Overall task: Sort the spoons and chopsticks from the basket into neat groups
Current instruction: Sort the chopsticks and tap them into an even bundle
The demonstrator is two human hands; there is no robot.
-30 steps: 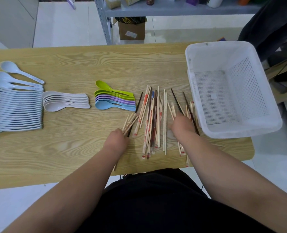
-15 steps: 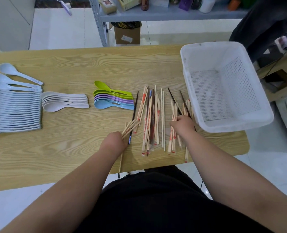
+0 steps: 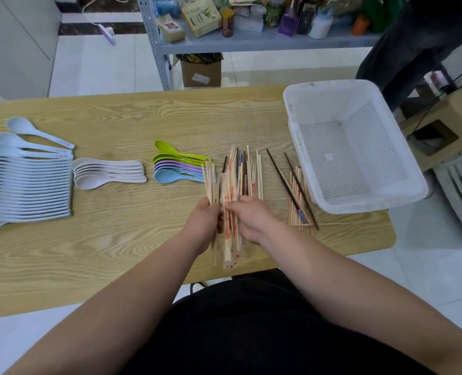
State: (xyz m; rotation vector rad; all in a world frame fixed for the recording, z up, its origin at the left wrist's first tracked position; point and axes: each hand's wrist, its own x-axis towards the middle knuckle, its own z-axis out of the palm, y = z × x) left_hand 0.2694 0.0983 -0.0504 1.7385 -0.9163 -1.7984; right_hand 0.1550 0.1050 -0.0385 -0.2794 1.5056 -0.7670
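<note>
One basket (image 3: 359,205), one surface (image 3: 116,253).

Three groups of spoons. Among the pale blue spoons (image 3: 27,190), three loose at the far end, then a nested row packed too tight for an exact count, well over a dozen. About five cream spoons (image 3: 108,174). Roughly eight coloured spoons (image 3: 175,169) in green, purple and blue; split per colour unclear.

Four lots of chopsticks (image 3: 254,174): one bare bunch in the left grip (image 3: 202,220), one paper-wrapped bunch in the right grip (image 3: 251,220), one row lying beyond both, one pile (image 3: 294,190) beside the basket. Far too many for an exact count. Two dark chopsticks (image 3: 281,180) across that pile, at least two more in the row. One stray pale stick (image 3: 330,224) lying crosswise.
</note>
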